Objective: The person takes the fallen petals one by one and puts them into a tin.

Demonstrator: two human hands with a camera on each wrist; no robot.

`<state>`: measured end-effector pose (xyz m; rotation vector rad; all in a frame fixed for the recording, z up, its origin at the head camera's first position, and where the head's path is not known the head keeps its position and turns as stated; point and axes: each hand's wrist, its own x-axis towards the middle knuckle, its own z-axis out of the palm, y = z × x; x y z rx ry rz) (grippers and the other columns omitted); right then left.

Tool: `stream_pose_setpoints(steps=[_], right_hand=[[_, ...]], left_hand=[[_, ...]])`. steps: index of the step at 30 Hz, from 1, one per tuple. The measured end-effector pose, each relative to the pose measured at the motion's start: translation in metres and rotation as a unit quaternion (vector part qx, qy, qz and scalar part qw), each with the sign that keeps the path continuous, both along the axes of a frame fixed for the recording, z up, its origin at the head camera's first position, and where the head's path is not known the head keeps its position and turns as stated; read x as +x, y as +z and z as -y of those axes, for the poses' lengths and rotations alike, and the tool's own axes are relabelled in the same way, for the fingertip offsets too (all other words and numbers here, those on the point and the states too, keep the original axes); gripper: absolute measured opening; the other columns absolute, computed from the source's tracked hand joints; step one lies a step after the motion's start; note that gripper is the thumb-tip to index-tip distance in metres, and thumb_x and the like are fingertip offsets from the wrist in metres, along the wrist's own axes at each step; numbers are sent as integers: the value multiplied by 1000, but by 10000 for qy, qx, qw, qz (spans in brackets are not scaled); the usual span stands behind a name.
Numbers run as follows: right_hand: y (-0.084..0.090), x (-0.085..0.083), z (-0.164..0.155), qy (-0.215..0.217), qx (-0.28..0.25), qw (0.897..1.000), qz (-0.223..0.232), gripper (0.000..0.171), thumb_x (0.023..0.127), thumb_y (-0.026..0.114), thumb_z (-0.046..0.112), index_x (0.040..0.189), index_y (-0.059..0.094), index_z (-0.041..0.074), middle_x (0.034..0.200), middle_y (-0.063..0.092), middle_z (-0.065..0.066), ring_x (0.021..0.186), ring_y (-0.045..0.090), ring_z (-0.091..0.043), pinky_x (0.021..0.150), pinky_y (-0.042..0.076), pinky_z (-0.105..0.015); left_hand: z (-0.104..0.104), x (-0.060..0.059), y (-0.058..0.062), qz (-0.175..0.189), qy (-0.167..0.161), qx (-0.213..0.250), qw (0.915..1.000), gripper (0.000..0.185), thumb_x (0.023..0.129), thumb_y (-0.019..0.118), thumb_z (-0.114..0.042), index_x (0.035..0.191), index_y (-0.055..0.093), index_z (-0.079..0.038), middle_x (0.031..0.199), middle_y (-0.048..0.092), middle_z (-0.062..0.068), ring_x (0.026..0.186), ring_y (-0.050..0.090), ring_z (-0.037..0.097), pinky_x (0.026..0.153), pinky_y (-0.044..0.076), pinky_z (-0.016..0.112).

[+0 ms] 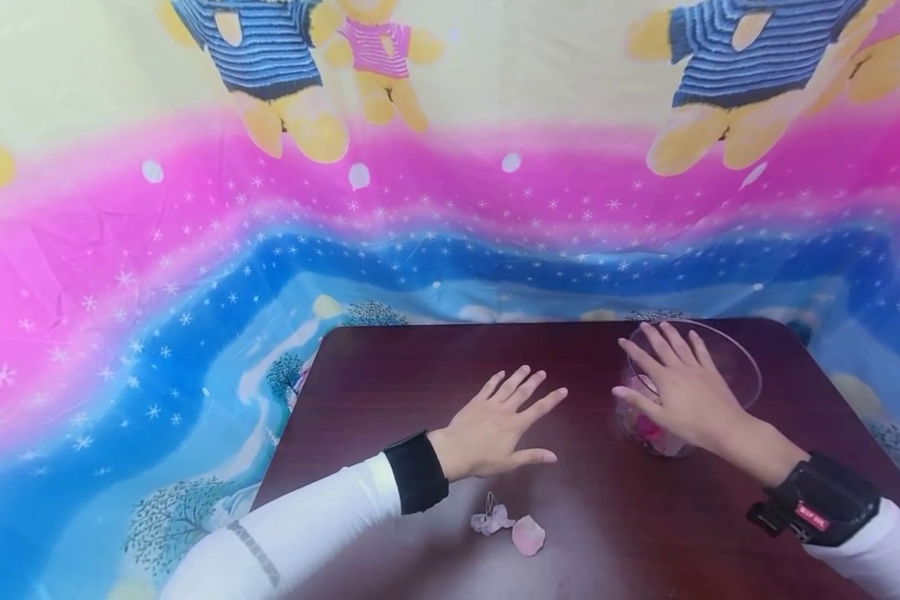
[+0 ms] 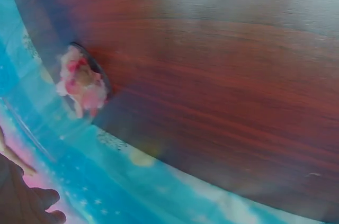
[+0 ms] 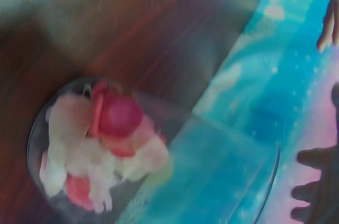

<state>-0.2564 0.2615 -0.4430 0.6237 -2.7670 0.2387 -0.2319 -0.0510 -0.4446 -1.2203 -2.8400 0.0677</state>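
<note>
The right hand (image 1: pixel 686 392) hovers with fingers spread over the clear glass bowl (image 1: pixel 742 375) of pink and white petals (image 3: pixel 100 144) at the table's (image 1: pixel 420 367) far right — the left hand (image 1: pixel 498 425) lies flat, fingers spread, holding nothing, near loose petals (image 1: pixel 510 527)

A clear glass bowl (image 1: pixel 727 367) stands upright near the far right corner of the dark wooden bench (image 1: pixel 420 358). Its wall is thin and see-through, its rim round and wide. At its bottom lies a loose heap of petals (image 3: pixel 100 144), pale pink, white and deep pink-red. The right hand (image 1: pixel 682 387) hovers flat over the bowl's mouth, fingers straight and spread; whether it touches the rim cannot be told. Two loose pale pink petals (image 1: pixel 510 527) lie on the bench near its front edge, just beside each other, well apart from the bowl.
</note>
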Motion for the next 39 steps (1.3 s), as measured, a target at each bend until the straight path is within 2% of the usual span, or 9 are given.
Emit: stream_pose_setpoints(steps=[4,8,12,17,22,27,30,34,39], right_hand=[[-4,5,17,257,-218,9992,-207,77,91,63,58,154,44,17,161,34,-22,151,25,-45,125,4,-64],[-7,10,33,359,-216,9991,-77,79,92,61,61,155,42,19,164,32,-20,153,22,-44,126,4,-62],[-21,16,50,475,-181,9987,-3,80,91,60,64,155,42,20,165,31,-18,154,21,-43,126,7,-62],[-40,21,66,672,-192,9975,-49,80,90,60,66,155,43,23,163,35,-17,153,25,-42,126,10,-59],[-45,23,76,753,-249,9968,31,78,90,61,65,154,44,23,163,35,-16,154,25,-42,126,10,-58],[-49,25,82,864,-262,9953,345,75,92,61,63,155,43,25,164,35,-15,154,24,-41,123,15,-64],[-53,26,87,956,-227,9942,428,74,93,60,62,155,44,24,164,35,-15,154,25,-42,122,16,-65],[-57,27,93,1087,-163,9932,376,73,93,59,62,153,46,22,163,37,-16,153,28,-42,122,17,-64],[-61,30,102,1196,-101,9922,345,73,93,59,61,153,46,21,162,38,-16,153,29,-40,123,18,-63]], left_hand=[[16,-3,-5,131,208,38,9997,82,97,40,-71,164,7,-35,171,19,4,160,12,25,128,19,50],[34,-5,-6,265,390,102,9988,82,98,41,-70,164,9,-35,171,19,5,160,12,27,128,18,51],[49,-6,-8,297,547,165,9979,82,98,41,-69,164,9,-32,171,20,7,160,13,28,128,18,53],[58,-6,-10,290,682,172,9971,83,98,41,-69,164,8,-31,171,19,7,160,13,28,128,18,53],[64,-4,-12,324,733,124,9967,82,98,41,-69,164,9,-32,171,20,7,160,14,28,127,20,54],[67,0,-20,446,700,63,9965,79,98,43,-68,163,16,-32,171,21,7,160,14,29,126,23,54],[67,4,-27,369,580,-108,9976,77,98,47,-66,162,26,-29,169,26,8,158,22,29,124,30,52],[64,11,-43,318,290,-395,9983,76,96,55,-63,158,37,-23,164,37,10,152,37,30,118,39,48],[59,23,-65,533,-34,-541,9971,75,92,66,-57,152,46,-18,154,50,11,141,51,26,110,49,43]])
